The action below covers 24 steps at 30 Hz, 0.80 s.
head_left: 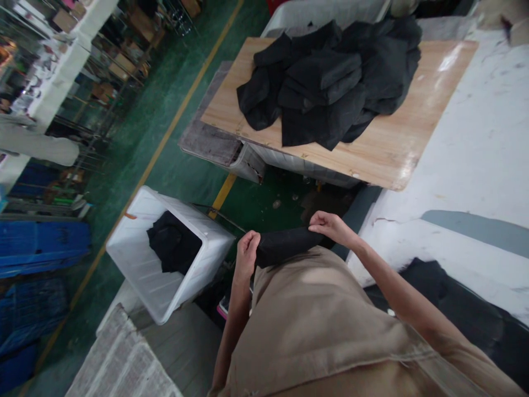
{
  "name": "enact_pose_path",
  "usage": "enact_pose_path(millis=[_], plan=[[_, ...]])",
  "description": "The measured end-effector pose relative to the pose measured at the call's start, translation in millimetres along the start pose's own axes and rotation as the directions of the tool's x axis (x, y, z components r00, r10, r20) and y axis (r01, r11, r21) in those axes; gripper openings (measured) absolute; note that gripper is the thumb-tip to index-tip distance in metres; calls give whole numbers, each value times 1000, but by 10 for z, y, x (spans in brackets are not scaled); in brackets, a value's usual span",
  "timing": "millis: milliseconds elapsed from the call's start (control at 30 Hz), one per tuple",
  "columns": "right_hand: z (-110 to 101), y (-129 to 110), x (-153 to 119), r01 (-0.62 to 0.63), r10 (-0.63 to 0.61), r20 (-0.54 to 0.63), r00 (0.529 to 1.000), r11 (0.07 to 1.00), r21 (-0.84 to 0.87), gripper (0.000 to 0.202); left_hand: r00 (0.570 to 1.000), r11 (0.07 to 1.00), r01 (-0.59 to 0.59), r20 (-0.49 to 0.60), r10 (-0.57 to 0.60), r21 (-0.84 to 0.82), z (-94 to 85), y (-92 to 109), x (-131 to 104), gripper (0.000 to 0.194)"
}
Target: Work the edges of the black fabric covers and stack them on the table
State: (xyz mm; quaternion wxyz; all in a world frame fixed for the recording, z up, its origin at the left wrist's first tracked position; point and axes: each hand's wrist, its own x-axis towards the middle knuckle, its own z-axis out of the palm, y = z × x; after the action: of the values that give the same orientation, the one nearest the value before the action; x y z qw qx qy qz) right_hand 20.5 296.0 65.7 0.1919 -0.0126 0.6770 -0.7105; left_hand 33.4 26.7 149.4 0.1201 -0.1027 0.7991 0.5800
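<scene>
Stretched in front of my body is a black fabric piece (287, 243), held by its two ends. My left hand (248, 248) pinches the left end, fingers closed on it. At the upper right corner, my right hand (328, 225) grips the same piece between thumb and fingers. Beyond my hands, a heap of black fabric pieces (326, 82) lies on a wooden board (392, 165). To the left, a white plastic bin (136, 270) holds more black fabric (173, 242).
A white surface (487, 138) runs along the right, with black sheet material (463, 309) lying near my right arm. A grey-topped bin (215, 132) stands beside the board. Blue crates (45, 248) and a cluttered workbench (61, 71) are at the left, across a green floor (165, 77).
</scene>
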Motion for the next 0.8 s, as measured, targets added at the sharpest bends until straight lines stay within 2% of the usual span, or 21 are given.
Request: enact_pose_path(millis=[100, 267, 367, 467, 600, 700, 800], plan=[[16, 28, -38, -65, 66, -14, 998, 993, 99, 43, 999, 999, 20, -24, -21, -27, -16, -18, 2, 31], [179, 9, -62, -124, 199, -231, 953, 945, 302, 48, 984, 995, 34, -172, -49, -89, 94, -119, 38, 34], [219, 13, -43, -132, 249, -267, 931, 910, 392, 49, 981, 990, 46, -180, -70, -132, 168, -138, 62, 35], [218, 53, -25, -163, 295, -281, 913, 897, 410, 50, 985, 989, 28, -165, -52, -142, 216, -133, 75, 35], [190, 114, 14, -192, 306, -309, 901, 918, 348, 52, 996, 997, 40, -80, -45, -67, 160, -173, 78, 36], [167, 65, 90, -153, 245, -352, 903, 951, 270, 52, 998, 992, 41, 38, -46, 119, 15, -193, 111, 36], [223, -119, 191, -79, 132, -391, 911, 985, 151, 50, 981, 929, -95, 193, 26, 359, -56, -114, 208, 35]])
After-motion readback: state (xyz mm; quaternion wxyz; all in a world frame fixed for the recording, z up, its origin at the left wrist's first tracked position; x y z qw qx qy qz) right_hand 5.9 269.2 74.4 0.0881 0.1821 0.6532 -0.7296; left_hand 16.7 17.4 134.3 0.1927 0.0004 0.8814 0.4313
